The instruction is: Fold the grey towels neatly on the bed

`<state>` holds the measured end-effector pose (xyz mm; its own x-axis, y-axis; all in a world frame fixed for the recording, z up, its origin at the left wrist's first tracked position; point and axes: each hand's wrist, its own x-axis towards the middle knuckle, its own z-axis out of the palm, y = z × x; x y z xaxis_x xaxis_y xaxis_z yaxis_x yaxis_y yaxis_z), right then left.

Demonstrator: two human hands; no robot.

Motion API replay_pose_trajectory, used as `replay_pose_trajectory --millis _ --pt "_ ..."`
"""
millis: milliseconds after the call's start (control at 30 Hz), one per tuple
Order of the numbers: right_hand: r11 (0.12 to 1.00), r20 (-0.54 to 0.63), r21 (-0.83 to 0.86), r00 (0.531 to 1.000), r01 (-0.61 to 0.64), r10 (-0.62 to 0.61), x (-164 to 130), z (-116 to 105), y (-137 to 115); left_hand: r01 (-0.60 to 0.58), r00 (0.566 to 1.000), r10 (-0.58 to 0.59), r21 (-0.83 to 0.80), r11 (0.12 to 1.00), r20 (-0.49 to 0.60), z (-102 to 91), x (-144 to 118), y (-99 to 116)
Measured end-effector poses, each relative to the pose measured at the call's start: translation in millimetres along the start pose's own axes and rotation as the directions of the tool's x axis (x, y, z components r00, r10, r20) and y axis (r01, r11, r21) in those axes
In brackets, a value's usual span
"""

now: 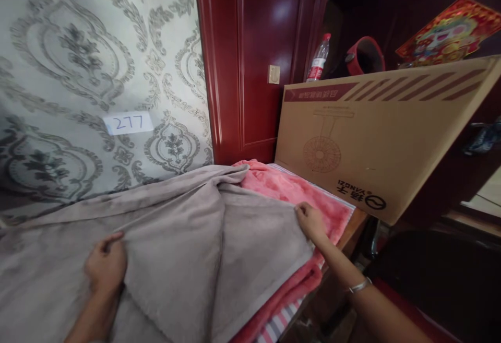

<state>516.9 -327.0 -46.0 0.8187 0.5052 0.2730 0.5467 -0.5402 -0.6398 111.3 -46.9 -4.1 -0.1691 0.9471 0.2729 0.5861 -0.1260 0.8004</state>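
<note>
A grey plush blanket (176, 238) lies spread over the bed, its upper part bunched into folds near the wall. At the lower left, my left hand (106, 260) is closed on the blanket, pulling a crease up from its surface. My right hand (310, 222) pinches the blanket's right edge, and a silver bracelet (359, 285) circles that wrist. Beneath the grey layer shows a pink fleece blanket (282, 185), which sticks out at the back right and along the front edge. A striped sheet (278, 324) peeks out under it.
A large cardboard box (376, 134) stands upside down by its print at the right, with a plastic bottle (319, 58) and a red ring-shaped object (365, 56) beyond its top. Patterned wallpaper bears a paper marked 277 (128, 122). A dark seat (438, 275) is at lower right.
</note>
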Motion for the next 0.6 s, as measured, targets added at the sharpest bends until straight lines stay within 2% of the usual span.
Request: replay_pose_trajectory --millis 67,133,200,300,467,600 --pt "0.999 0.103 -0.043 0.994 -0.019 0.024 -2 5 4 0.080 0.996 -0.079 0.000 0.997 0.044 -0.5 4 -8" --pt "0.998 0.154 -0.062 0.988 0.002 0.007 0 10 1 0.036 0.997 -0.036 -0.004 0.999 0.074 3.3 4 -8" --pt "0.996 0.190 -0.080 0.982 0.038 -0.022 9 13 -11 -0.011 0.996 0.010 0.010 1.000 0.089 7.7 2 -6" --pt "0.992 0.247 -0.078 0.966 0.103 -0.080 32 24 -41 0.020 0.994 -0.022 0.028 0.999 0.107 10.7 1 -6" --pt "0.986 0.338 0.010 0.927 0.167 -0.160 74 67 -97 0.031 0.994 -0.031 -0.004 0.999 0.102 9.4 3 -10" --pt "0.976 0.401 0.131 0.891 0.177 -0.215 100 105 -124 0.038 0.994 -0.040 0.022 0.999 0.100 8.9 4 -9"
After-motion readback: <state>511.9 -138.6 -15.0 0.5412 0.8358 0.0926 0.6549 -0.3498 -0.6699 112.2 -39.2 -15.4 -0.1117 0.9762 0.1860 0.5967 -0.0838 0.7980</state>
